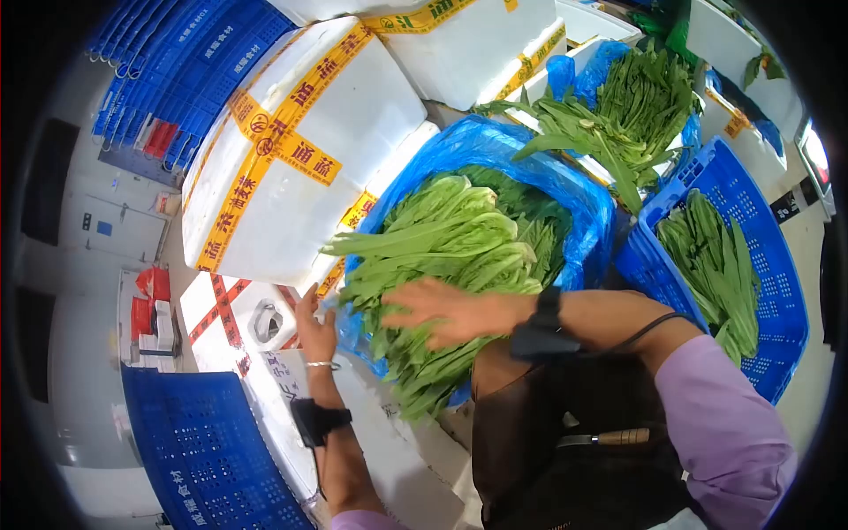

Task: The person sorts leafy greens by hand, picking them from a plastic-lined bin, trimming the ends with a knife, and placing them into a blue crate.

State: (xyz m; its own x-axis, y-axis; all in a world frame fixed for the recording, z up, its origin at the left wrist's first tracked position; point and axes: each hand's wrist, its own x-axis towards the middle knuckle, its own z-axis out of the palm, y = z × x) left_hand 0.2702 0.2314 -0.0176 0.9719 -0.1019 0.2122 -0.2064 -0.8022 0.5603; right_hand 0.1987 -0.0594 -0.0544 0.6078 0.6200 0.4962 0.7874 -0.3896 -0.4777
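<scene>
A large heap of long-leaf lettuce (pixel 459 230) fills a blue plastic bag (pixel 594 231) in front of me and spills over its near left side. My right hand (pixel 450 311) lies across the leaves with its fingers spread. By the bag's left edge, my left hand (pixel 315 334) is raised with fingers extended, close to the white foam box and the outermost leaves. A small knife (pixel 618 437) with a wooden handle rests on my dark apron (pixel 548 477).
White foam boxes (pixel 362 115) with yellow tape stand behind the bag. To the right, a blue crate (pixel 770 291) holds more greens; another leafy pile (pixel 649 106) sits beyond it. A blue crate (pixel 208 442) stands at lower left, and stacked blue crates (pixel 203 53) rise at upper left.
</scene>
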